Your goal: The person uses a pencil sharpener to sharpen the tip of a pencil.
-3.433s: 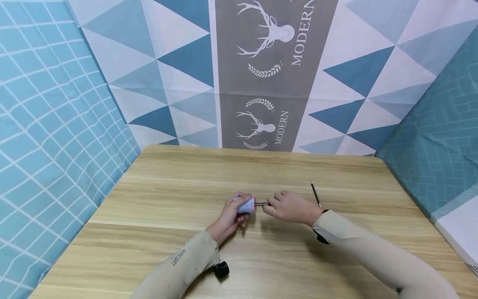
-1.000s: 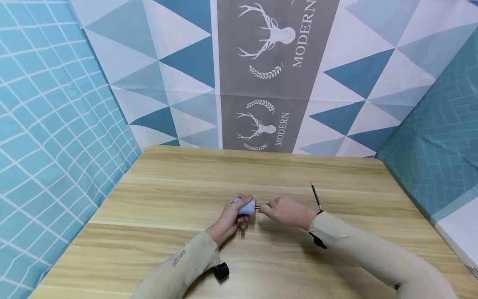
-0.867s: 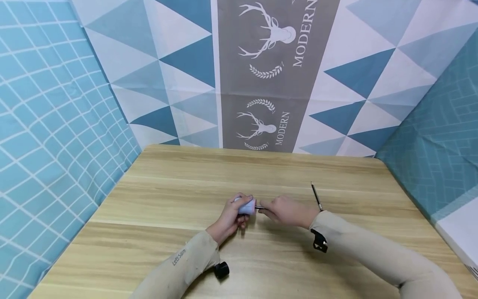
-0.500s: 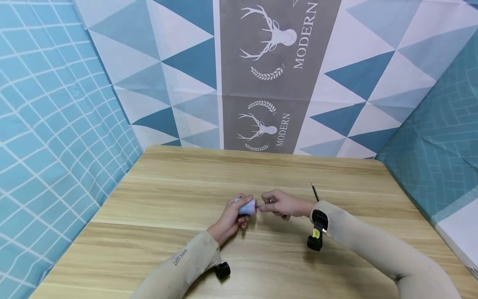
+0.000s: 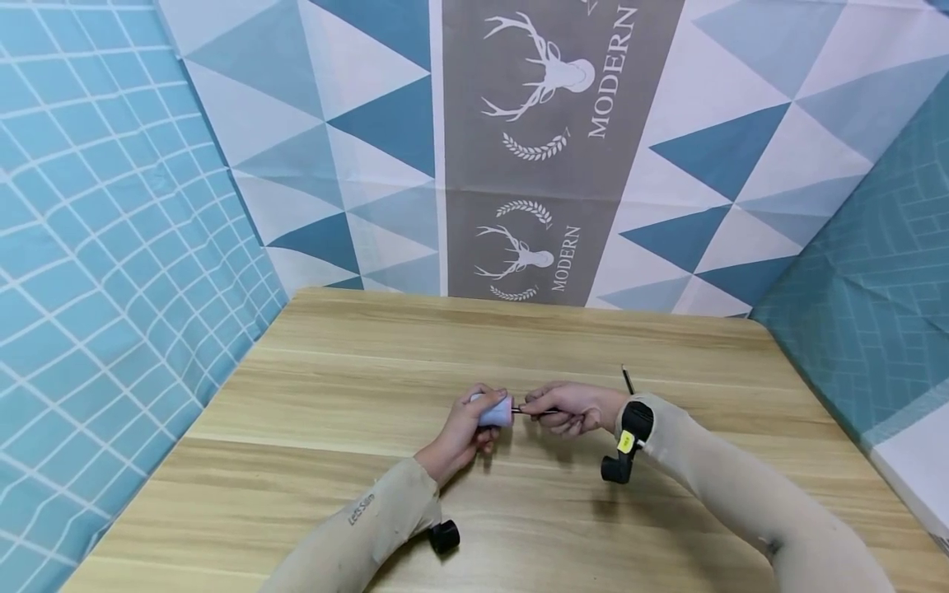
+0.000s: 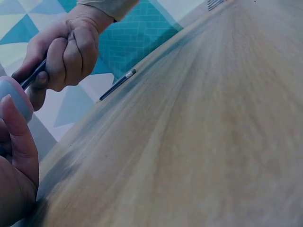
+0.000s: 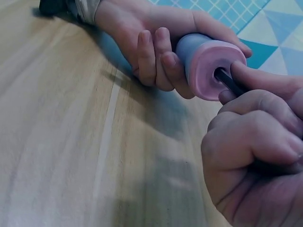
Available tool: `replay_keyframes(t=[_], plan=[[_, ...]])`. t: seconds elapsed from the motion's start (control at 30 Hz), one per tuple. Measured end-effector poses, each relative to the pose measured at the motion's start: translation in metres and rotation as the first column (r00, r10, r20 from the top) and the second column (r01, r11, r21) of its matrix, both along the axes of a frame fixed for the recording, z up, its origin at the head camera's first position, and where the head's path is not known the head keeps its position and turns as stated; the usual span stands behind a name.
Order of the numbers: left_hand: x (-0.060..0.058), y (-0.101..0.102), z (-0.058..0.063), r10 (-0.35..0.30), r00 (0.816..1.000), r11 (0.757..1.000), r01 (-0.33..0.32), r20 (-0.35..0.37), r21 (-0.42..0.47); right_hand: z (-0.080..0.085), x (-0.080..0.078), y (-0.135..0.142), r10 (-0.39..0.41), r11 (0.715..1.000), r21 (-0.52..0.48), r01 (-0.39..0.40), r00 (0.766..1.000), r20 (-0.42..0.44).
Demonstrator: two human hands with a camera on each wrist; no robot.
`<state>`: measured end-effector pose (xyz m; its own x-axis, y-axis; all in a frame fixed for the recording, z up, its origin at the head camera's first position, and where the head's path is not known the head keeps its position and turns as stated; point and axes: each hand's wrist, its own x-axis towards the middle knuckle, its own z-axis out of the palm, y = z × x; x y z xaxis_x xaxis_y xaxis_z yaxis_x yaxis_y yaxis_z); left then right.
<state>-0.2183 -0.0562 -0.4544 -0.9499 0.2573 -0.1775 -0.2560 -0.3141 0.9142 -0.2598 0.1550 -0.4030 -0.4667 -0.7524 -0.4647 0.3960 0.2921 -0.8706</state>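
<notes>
My left hand (image 5: 458, 432) grips a pale blue pencil sharpener (image 5: 493, 411) with a pink end that faces right. In the right wrist view its pink face (image 7: 204, 71) has a round hole with a dark pencil (image 7: 231, 84) stuck into it. My right hand (image 5: 569, 405) pinches that pencil between thumb and index finger, close to the hole, with the other fingers curled under. The pencil's tip is hidden inside the sharpener. Both hands are above the wooden table (image 5: 415, 346), and their shadows fall on it.
A second dark pencil (image 5: 627, 379) lies on the table behind my right wrist, partly covered by the sleeve in the head view. A white object (image 5: 915, 469) stands at the table's right edge. Patterned sheets (image 5: 385, 148) enclose the back and sides.
My right hand has rolled over at the wrist, bringing the strap and camera round into view, and its grip on the pencil has shifted. The left hand holds the sharpener in nearly the same place.
</notes>
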Motion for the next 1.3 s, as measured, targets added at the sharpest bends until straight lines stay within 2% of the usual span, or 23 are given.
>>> replay_keyframes(t=[0.13,0.23,0.3,0.33,0.37,0.43,0.47,0.5,0.57,0.63,0.67,0.7,0.73,0.77,0.8,0.87,0.93,1.03,1.1,1.13,1.2,1.23,1.3], plan=[[0.0,0.0,-0.001,0.006,1.0,1.0,-0.006,0.005,-0.005,0.003,0.002,0.001,-0.023,0.998,0.058,0.029,0.994,-0.107],[-0.001,0.001,-0.001,0.002,1.0,1.0,-0.002,0.001,-0.009,0.006,0.005,0.002,-0.017,0.992,0.117,0.054,0.954,-0.3],[-0.001,0.002,-0.001,-0.003,1.0,1.0,0.003,-0.002,-0.005,0.009,0.009,0.004,0.001,0.986,0.151,0.077,0.888,-0.46],[-0.001,0.002,0.0,-0.004,1.0,1.0,0.004,-0.003,-0.002,0.01,0.011,0.005,0.02,0.983,0.164,0.086,0.832,-0.554],[-0.001,0.002,0.0,-0.006,1.0,1.0,0.006,-0.005,0.001,0.01,0.014,0.006,0.041,0.98,0.175,0.098,0.758,-0.651],[0.0,0.003,-0.001,-0.009,1.0,1.0,0.009,-0.005,0.01,0.011,0.02,0.008,0.101,0.973,0.199,0.117,0.559,-0.823],[0.0,0.004,-0.001,-0.011,1.0,1.0,0.011,-0.005,0.014,0.011,0.023,0.01,0.141,0.97,0.212,0.121,0.43,-0.891],[0.0,0.004,-0.002,-0.013,1.0,1.0,0.013,-0.006,0.015,0.01,0.026,0.011,0.185,0.966,0.227,0.124,0.282,-0.941],[0.0,0.004,-0.002,-0.014,1.0,1.0,0.014,-0.002,0.019,0.008,0.032,0.011,0.273,0.956,0.264,0.131,-0.062,-0.96],[0.0,0.004,-0.002,-0.011,1.0,1.0,0.011,0.003,0.019,0.004,0.034,0.011,0.326,0.945,0.29,0.15,-0.378,-0.866],[0.0,0.003,-0.002,-0.007,1.0,1.0,0.007,0.005,0.019,0.002,0.034,0.01,0.333,0.943,0.291,0.162,-0.509,-0.794],[0.0,0.003,-0.001,-0.004,1.0,1.0,0.004,0.005,0.017,0.0,0.032,0.009,0.335,0.94,0.294,0.172,-0.615,-0.713],[0.0,0.002,-0.001,0.0,1.0,1.0,0.0,0.009,0.017,-0.002,0.031,0.008,0.333,0.939,0.291,0.185,-0.703,-0.628],[-0.001,0.002,-0.001,0.001,1.0,1.0,-0.001,0.008,0.016,-0.004,0.029,0.006,0.325,0.939,0.284,0.192,-0.763,-0.559],[-0.001,0.001,-0.001,0.001,1.0,1.0,-0.001,0.009,0.015,-0.006,0.026,0.006,0.317,0.94,0.279,0.195,-0.802,-0.506],[-0.001,0.001,-0.001,0.001,1.0,1.0,-0.001,0.008,0.011,-0.01,0.022,0.005,0.302,0.943,0.267,0.2,-0.851,-0.43],[-0.001,0.001,-0.001,0.004,1.0,1.0,-0.004,0.011,0.009,-0.012,0.02,0.004,0.301,0.941,0.268,0.205,-0.869,-0.393],[0.0,0.001,-0.001,0.011,1.0,1.0,-0.011,0.01,0.005,-0.016,0.018,0.002,0.295,0.944,0.268,0.192,-0.852,-0.431],[0.0,0.001,-0.001,0.013,1.0,1.0,-0.013,0.013,0.002,-0.017,0.019,0.0,0.29,0.947,0.273,0.167,-0.808,-0.512],[0.0,0.001,-0.001,0.014,1.0,1.0,-0.014,0.013,0.002,-0.016,0.02,-0.002,0.281,0.952,0.272,0.142,-0.761,-0.585],[0.0,0.001,0.0,0.013,1.0,1.0,-0.013,0.011,0.0,-0.015,0.022,-0.004,0.261,0.961,0.261,0.091,-0.61,-0.749],[-0.001,0.0,0.0,0.014,1.0,1.0,-0.014,0.011,0.002,-0.013,0.023,-0.005,0.254,0.964,0.255,0.069,-0.507,-0.823],[-0.001,0.0,0.0,0.018,1.0,1.0,-0.018,0.013,0.008,-0.008,0.025,-0.007,0.227,0.973,0.229,0.027,-0.269,-0.936]])
